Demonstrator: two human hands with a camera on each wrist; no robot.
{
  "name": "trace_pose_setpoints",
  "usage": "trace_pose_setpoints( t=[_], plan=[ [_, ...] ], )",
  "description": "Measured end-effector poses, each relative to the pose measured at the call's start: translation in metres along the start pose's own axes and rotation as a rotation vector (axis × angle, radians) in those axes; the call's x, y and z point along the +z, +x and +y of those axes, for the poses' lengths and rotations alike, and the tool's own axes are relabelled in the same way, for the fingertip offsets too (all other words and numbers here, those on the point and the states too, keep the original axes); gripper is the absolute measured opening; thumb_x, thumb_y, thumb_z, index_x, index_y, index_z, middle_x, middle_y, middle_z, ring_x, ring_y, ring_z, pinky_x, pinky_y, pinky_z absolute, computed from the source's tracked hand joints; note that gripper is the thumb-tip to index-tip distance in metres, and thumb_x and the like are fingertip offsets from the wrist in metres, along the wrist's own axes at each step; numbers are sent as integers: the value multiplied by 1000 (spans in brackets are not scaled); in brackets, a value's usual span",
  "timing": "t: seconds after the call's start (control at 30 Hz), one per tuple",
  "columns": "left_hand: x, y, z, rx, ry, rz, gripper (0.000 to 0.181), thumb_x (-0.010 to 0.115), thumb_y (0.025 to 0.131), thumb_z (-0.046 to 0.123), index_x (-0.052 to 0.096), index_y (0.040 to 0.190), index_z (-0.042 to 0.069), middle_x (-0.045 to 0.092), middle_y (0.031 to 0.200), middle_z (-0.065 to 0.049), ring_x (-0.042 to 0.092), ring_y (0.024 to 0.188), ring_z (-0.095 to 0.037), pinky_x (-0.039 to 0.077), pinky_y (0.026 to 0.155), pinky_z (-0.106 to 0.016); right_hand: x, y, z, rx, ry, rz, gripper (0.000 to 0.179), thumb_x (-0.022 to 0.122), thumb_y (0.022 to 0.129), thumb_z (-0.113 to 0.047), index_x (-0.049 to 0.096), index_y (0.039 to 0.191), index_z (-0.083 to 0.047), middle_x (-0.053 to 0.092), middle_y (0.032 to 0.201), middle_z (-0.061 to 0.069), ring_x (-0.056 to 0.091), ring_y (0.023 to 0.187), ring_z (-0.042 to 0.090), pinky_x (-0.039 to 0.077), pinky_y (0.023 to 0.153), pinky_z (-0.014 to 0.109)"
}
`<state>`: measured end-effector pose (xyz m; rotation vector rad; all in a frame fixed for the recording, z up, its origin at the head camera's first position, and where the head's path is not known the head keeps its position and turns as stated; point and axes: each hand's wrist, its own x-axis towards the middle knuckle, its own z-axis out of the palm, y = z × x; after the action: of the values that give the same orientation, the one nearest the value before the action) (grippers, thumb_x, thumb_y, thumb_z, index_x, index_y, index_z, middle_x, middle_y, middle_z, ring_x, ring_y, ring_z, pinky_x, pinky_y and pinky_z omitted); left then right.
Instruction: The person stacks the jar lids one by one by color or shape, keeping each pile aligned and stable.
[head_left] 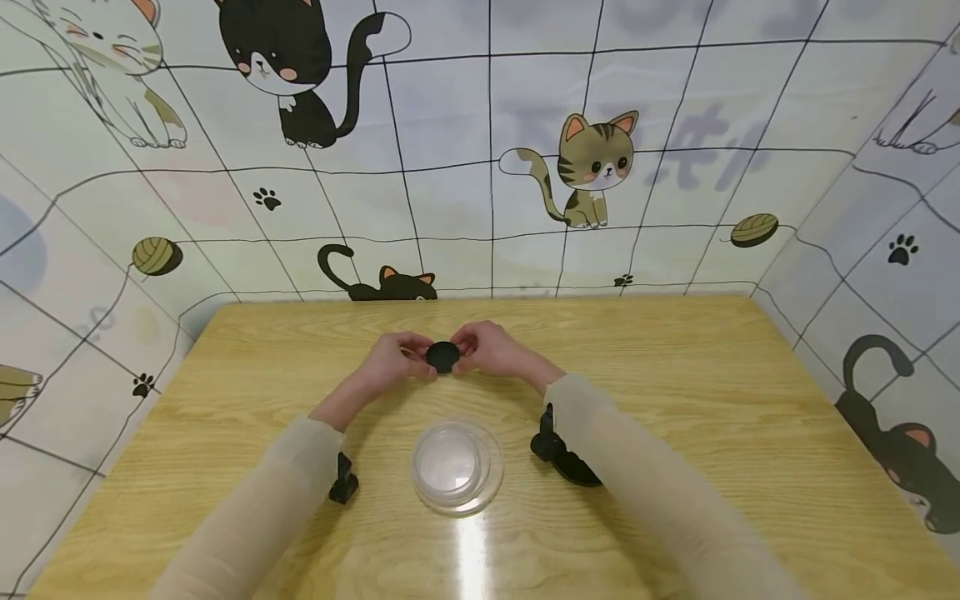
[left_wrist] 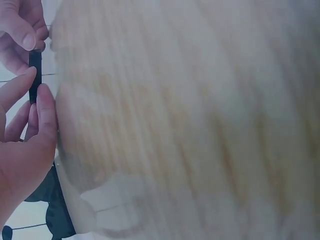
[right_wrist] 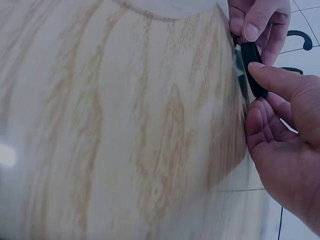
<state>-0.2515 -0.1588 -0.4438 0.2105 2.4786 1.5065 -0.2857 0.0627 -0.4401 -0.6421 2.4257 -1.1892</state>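
Observation:
Toward the far side of the table, both hands hold a small round black disc between them. The left hand pinches its left edge with thumb and fingers, while the right hand grips the opposite edge. Seen edge-on in the left wrist view, the disc looks thick with a flat side wall, like a small lid. In the right wrist view the right thumb presses on the rim of the disc. Nearer the body sits a round clear plastic container on the tabletop.
A larger round black piece lies on the wooden table, partly covered by the right sleeve. Black wrist cameras hang under both forearms. A cloth wall printed with cats and grid lines encloses the back and sides.

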Motion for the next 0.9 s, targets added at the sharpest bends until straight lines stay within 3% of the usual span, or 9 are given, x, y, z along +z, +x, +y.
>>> trace_pose_setpoints(
  t=[0.17, 0.43, 0.9],
  plan=[
    [0, -3, 9, 9, -64, -33, 53, 84, 81, 1, 64, 129, -5, 64, 116, -19, 68, 101, -29, 55, 81, -30, -7, -9, -3, -7, 13, 6, 46, 84, 85, -9, 65, 124, 2, 66, 109, 10, 63, 99, 21, 53, 88, 31],
    [13, -15, 33, 56, -100, -17, 51, 83, 81, 0, 65, 129, -3, 63, 119, -17, 68, 98, -27, 57, 77, -31, -28, -38, -9, -47, -16, 28, 46, 85, 85, -13, 65, 124, -1, 65, 108, 8, 63, 93, 21, 54, 84, 33],
    [70, -48, 72, 137, -181, -100, 47, 84, 81, -1, 66, 124, -1, 63, 111, -12, 66, 87, -18, 56, 71, -30, -55, -125, 5, -105, 34, 47, 44, 87, 82, -15, 65, 118, -1, 62, 95, 9, 58, 84, 24, 51, 75, 30]
  ],
)
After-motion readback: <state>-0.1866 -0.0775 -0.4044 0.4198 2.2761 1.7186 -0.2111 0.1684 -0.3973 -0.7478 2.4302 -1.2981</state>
